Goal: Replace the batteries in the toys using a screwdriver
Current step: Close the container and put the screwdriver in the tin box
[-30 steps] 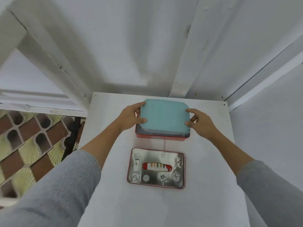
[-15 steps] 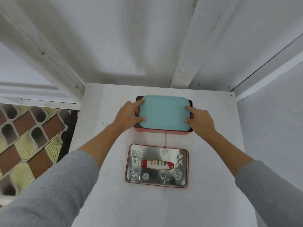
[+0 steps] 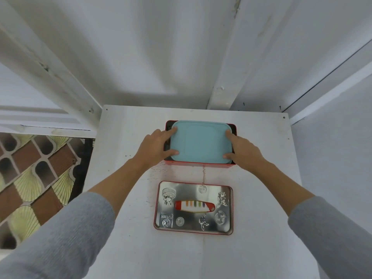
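You stand over a white table [image 3: 128,248]. At its far side sits a red tin [image 3: 198,164] with a teal container [image 3: 200,141] inside. Your left hand [image 3: 154,147] and right hand [image 3: 244,150] clasp the container's ends, fingers curled over its edges. Nearer you lies the tin's lid [image 3: 193,208], holding a small striped toy [image 3: 194,206].

- Left hand [image 3: 156,146]: reaches forward, thumb and forefinger curled round the left edge of the teal container [image 3: 200,141], palm down.
- Right hand [image 3: 244,151]: mirrors it on the container's right edge, thumb at the near corner.
- Both forearms bare, converging on the container; grey sleeves [image 3: 60,238] pushed up toward the elbows.
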### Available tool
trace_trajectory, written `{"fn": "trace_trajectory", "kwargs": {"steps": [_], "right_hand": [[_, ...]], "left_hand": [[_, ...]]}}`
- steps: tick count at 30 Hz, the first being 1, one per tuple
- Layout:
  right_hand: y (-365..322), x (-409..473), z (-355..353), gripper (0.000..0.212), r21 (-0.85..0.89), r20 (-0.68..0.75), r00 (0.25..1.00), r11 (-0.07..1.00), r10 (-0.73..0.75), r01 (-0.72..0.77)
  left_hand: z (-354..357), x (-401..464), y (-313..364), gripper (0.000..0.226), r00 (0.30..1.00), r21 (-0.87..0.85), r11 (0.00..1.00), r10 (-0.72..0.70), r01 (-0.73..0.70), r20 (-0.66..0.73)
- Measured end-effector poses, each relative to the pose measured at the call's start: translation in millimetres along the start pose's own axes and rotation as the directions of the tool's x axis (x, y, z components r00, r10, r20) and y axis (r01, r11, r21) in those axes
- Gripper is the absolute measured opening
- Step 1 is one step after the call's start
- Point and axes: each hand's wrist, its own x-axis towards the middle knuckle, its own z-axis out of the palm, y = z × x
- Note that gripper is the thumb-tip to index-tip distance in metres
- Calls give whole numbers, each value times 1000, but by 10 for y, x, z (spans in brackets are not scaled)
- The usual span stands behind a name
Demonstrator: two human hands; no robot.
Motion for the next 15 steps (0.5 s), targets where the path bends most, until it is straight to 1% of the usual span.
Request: {"fn": "trace_trajectory", "kwargs": {"steps": [4, 7, 9, 11, 12, 14, 15], "right_hand": [[69, 83, 9, 77, 78, 64, 998, 997, -2, -3], [93, 104, 44, 74, 108, 49, 999, 994, 0, -6], [84, 108, 26, 69, 76, 34, 999, 997, 5, -8], [63, 87, -1, 66, -42, 11, 1000, 999, 4, -4], [54, 71, -2, 64, -152, -19, 1000, 988, -16, 13], [54, 39, 11, 60, -373, -113, 988, 926, -107, 58], [62, 24, 16, 58, -413, -167, 974, 908, -151, 70]], "left_hand": [[-64, 31, 62, 69, 996, 46, 999, -21, 16, 90], [-88, 34, 88, 69, 993, 44, 998, -38, 33, 109], [-73, 20, 92, 69, 992, 68, 997, -30, 22, 119], [-45, 23, 85, 69, 993, 101, 995, -13, 2, 114], [-32, 25, 80, 69, 995, 131, 991, -1, -12, 96], [-13, 22, 76, 70, 999, 206, 978, 23, -29, 34], [-11, 14, 71, 70, 999, 215, 976, 39, -37, -3]]}}
